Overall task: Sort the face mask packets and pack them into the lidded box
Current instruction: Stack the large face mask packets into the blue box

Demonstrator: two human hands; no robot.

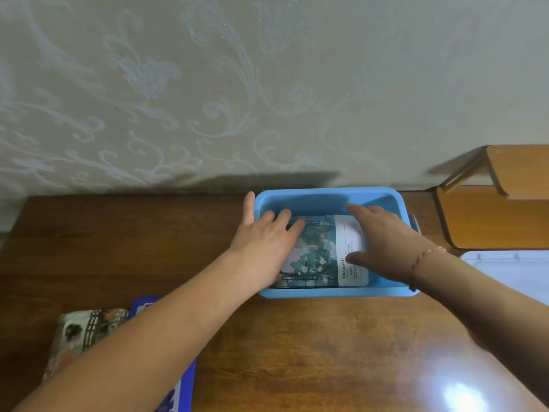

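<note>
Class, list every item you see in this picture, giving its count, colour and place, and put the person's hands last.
box: one, light blue, open, back of the table by the wall
teal packet: top one visible, teal and white, flat inside the box
beige packets: a stack, beige patterned, near left of the table
blue packet: one, dark blue, near left, under the left forearm
lid: one, translucent white, right edge
table: one, brown wood
stool: one, orange-brown, far right
left hand: fingers flat on the teal packet
right hand: fingers flat on the teal packet

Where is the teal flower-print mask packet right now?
The teal packet lies flat inside the blue box at the table's far edge by the wall, with the left hand and right hand resting on it.
</note>
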